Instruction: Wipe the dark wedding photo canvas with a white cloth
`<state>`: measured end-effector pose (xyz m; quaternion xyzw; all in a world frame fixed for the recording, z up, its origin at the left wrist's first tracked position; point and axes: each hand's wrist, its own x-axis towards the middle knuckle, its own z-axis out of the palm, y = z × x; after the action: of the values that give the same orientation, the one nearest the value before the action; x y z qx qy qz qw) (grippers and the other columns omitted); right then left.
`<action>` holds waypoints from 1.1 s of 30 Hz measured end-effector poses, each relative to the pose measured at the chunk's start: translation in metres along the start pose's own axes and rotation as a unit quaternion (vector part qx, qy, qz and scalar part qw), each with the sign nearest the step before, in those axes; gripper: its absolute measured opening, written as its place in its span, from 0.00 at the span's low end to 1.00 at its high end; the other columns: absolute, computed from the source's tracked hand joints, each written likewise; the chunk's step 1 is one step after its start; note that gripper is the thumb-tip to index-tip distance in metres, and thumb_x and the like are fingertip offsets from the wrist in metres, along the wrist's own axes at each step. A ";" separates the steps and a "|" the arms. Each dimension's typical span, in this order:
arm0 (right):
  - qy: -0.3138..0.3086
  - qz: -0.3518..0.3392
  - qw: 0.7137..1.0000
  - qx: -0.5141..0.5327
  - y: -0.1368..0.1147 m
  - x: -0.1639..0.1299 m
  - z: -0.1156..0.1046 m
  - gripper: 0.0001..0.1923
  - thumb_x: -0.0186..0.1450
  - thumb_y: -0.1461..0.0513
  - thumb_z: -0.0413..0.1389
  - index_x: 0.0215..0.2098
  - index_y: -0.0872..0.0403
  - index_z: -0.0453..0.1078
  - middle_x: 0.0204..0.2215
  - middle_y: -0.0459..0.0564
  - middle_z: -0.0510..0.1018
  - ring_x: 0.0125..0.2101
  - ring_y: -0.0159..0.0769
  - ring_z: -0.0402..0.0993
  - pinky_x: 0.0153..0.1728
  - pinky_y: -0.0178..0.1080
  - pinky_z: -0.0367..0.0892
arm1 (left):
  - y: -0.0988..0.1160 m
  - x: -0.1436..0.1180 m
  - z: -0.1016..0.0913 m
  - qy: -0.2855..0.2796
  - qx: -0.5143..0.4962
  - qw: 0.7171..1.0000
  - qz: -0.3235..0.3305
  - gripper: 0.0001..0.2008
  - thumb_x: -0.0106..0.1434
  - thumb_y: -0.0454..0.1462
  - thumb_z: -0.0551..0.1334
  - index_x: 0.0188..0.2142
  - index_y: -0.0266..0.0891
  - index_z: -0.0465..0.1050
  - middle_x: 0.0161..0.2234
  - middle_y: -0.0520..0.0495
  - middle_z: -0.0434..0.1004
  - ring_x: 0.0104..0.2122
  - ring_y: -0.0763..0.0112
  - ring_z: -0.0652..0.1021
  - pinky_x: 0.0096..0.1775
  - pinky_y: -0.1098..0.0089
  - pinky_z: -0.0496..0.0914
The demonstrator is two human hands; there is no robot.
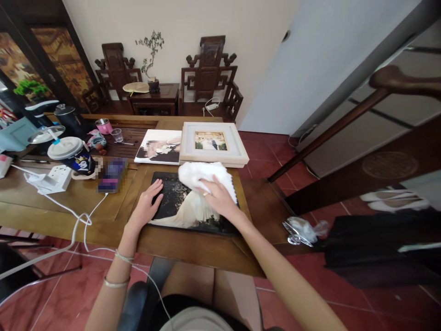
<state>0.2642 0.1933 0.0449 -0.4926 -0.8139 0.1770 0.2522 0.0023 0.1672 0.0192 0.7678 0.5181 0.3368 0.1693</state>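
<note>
In front of me a dark photo panel (172,217) with a white gown pictured on it lies flat on the wooden table (206,252). My right hand (217,198) presses a white cloth (203,172) onto its upper right part, fingers bent over the fabric. The cloth hides that part of the picture. At the panel's left edge rests my left hand (148,204), fingers stretched and spread, holding nothing. Just behind the panel sit a white-framed photo (237,142) and, left of it, a smaller photo board (158,158).
Left on the table are a lidded paper cup (81,158), a phone (112,175) on a white cable, a power strip (55,179), a pink mug (104,126) and a small clear glass (117,135). A wooden chair (268,202) with a crumpled plastic packet (301,230) stands at the right.
</note>
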 end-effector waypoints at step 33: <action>0.002 -0.093 0.995 -0.044 0.027 -0.069 -0.023 0.11 0.62 0.69 0.48 0.37 0.55 0.71 0.58 0.65 0.69 0.64 0.53 0.53 0.62 0.67 0.41 | -0.002 -0.001 0.001 0.018 0.003 1.000 0.005 0.19 0.68 0.41 0.54 0.53 0.34 0.72 0.59 0.37 0.68 0.62 0.59 0.66 0.62 0.54 0.60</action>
<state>0.3239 0.1454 0.0329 -0.4256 -0.8627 0.1163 0.2472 0.0014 0.1675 0.0174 0.7648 0.5183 0.3493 0.1561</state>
